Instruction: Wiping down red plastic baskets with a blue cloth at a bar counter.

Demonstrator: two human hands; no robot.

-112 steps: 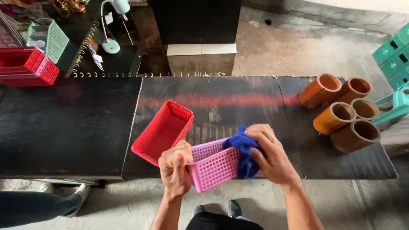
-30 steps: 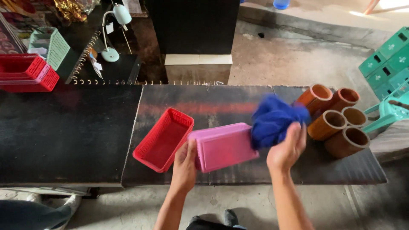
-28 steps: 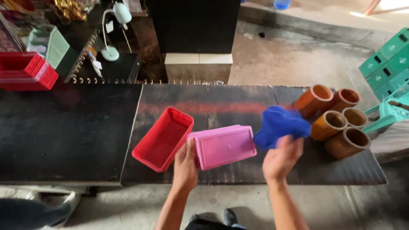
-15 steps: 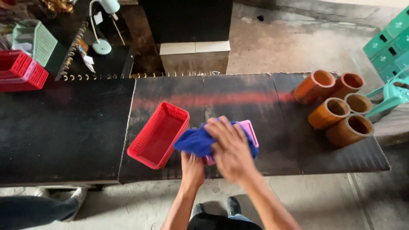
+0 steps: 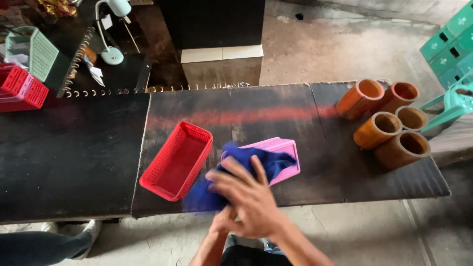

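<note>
Below, dark table point(image 5: 74, 162), concrete floor point(image 5: 345, 44).

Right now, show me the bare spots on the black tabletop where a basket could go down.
The widest bare patch of the tabletop lies left of the red basket. Another strip runs between the pink basket and the brown cylinders. The front middle is crowded: the right hand and blue cloth cover the pink basket there.

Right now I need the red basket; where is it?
Head view: the red basket sits on the black table, left of the pink basket and blue cloth.
</note>
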